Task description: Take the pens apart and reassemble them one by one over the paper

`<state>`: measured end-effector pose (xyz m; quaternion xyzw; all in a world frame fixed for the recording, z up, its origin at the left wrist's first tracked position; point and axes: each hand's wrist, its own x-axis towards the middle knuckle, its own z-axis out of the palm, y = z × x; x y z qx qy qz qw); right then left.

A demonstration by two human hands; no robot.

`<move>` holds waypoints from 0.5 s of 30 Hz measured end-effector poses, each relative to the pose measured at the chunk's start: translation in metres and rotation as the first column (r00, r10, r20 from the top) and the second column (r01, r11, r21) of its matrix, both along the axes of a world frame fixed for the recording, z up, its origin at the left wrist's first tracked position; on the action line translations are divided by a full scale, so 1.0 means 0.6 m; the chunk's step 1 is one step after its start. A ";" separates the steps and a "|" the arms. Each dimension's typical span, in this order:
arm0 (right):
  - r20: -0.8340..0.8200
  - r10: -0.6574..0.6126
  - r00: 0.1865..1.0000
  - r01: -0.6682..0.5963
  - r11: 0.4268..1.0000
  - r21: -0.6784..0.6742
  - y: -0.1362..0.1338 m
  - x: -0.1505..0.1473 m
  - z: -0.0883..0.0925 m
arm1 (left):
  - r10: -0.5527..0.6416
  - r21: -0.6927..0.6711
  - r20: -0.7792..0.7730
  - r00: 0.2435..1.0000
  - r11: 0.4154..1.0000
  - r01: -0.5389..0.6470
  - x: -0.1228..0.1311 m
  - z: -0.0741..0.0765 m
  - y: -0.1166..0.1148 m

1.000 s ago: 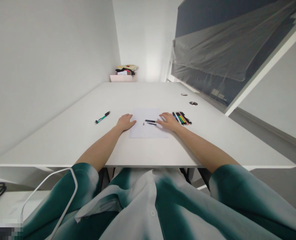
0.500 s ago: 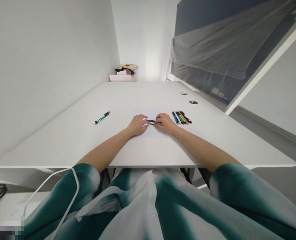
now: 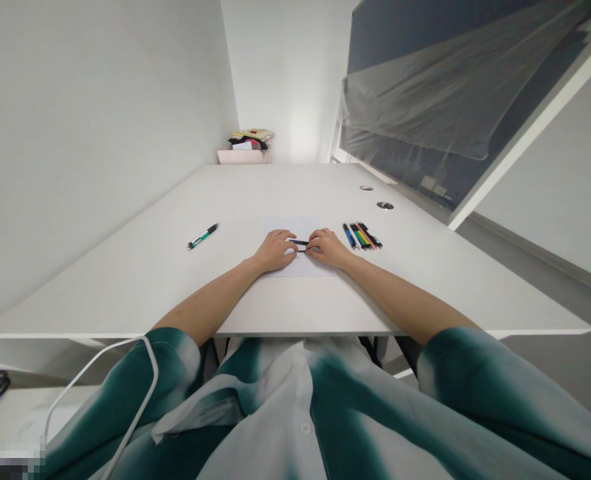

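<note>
My left hand (image 3: 275, 251) and my right hand (image 3: 328, 247) face each other low over a white sheet of paper (image 3: 300, 268). Between them lie a dark pen-like stick (image 3: 299, 243) and, nearer to me, a thin dark rod (image 3: 302, 251), perhaps a pen's refill. Both hands are closed, with thumbs and fingertips at the ends of these two pieces. Fingers cover the ends, so how the pieces fit together cannot be made out.
Right of the paper several coloured pens (image 3: 362, 236) lie side by side. A green and black pen (image 3: 203, 237) lies alone to the left on the white table (image 3: 175, 293). Two round metal grommets (image 3: 385, 206) sit farther right. A box with folded items (image 3: 240, 156) stands beyond the far edge.
The thin dark rod has shifted slightly toward me, away from the dark stick, with the right fingertips. My left hand has barely moved.
</note>
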<state>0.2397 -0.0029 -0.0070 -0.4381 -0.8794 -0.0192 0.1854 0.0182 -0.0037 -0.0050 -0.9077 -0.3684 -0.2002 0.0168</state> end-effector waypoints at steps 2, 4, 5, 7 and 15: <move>0.001 -0.005 1.000 0.005 1.000 -0.001 0.000 -0.001 0.001 | -0.011 -0.008 0.006 1.000 1.000 0.011 0.001 -0.001 0.001; -0.001 -0.012 1.000 0.012 1.000 -0.003 0.001 -0.002 0.000 | -0.017 -0.015 0.010 1.000 1.000 0.017 0.003 -0.002 0.002; -0.003 -0.014 1.000 0.014 1.000 -0.005 0.001 -0.002 0.000 | -0.017 -0.017 0.012 1.000 1.000 0.018 0.003 -0.002 0.002; -0.012 -0.019 1.000 0.019 1.000 -0.006 0.003 0.000 -0.001 | -0.014 -0.019 0.015 1.000 1.000 0.015 0.002 -0.001 0.003; -0.022 0.008 1.000 -0.008 0.999 0.034 0.002 0.009 0.005 | 0.106 -0.024 0.059 0.993 0.994 -0.105 -0.012 0.007 0.009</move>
